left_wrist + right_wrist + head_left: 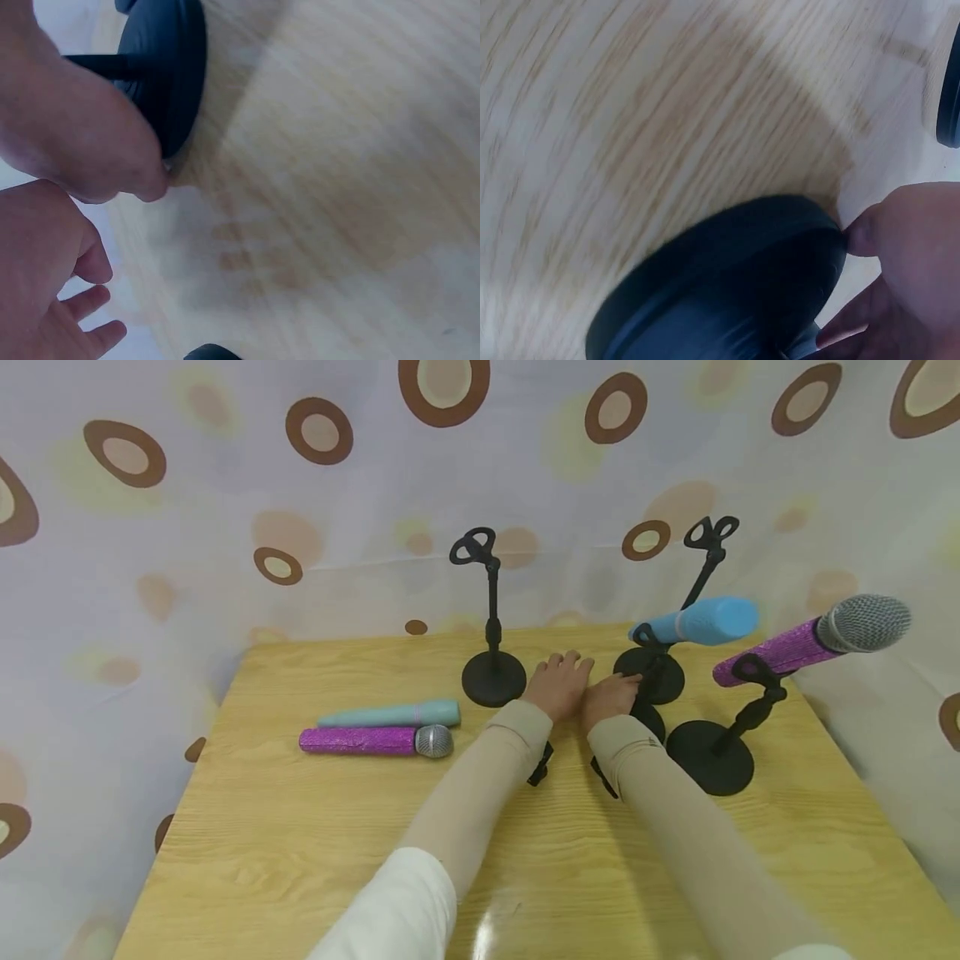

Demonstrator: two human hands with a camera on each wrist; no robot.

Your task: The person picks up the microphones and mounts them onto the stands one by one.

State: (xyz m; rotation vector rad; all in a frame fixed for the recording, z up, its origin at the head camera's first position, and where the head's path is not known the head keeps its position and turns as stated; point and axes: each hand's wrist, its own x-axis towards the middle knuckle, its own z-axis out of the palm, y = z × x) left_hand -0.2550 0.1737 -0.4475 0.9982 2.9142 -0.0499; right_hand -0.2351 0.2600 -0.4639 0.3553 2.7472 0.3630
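Note:
My right hand (611, 697) grips the round black base (780, 255) of a microphone stand (648, 718), its thumb at the base's rim in the right wrist view. That stand's clip carries a light-blue microphone (708, 621). Beside the right hand, my left hand (561, 685) is held low above the wooden table with fingers extended and nothing in them. An upright stand (493, 679) with a bare clip is just left of it. Farther left, a teal microphone (393, 715) and a glittery purple microphone (360, 741) lie side by side.
At the right, another stand (710, 757) holds a purple microphone with a silver head (780, 652). Behind the blue microphone rises a stand with an empty clip (711, 532). The wooden table (262, 827) meets a patterned cloth (360, 527) at the back.

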